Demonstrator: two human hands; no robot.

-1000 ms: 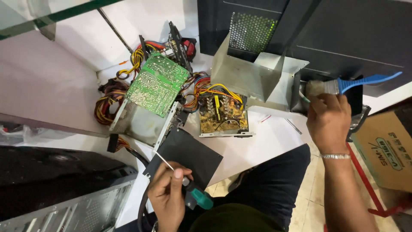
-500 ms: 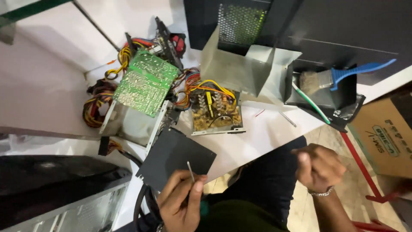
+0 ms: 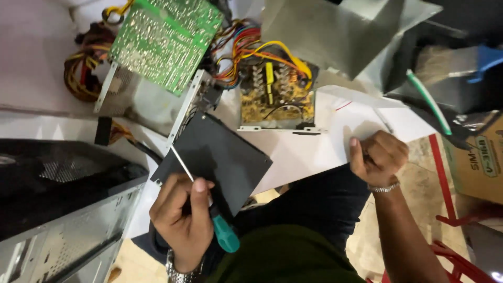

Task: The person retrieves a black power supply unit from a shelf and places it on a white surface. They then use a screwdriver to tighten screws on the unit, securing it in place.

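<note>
Left hand closed around a teal-handled screwdriver, shaft pointing up-left over the dark panel at the near edge of the table. Right hand curled into a fist near the table's right edge — whether its grip holds anything, we cannot tell. We judge the screwdriver wants a firmer hold on the handle, not the shaft, with the panel kept flat — circuit boards lie just beyond.
</note>
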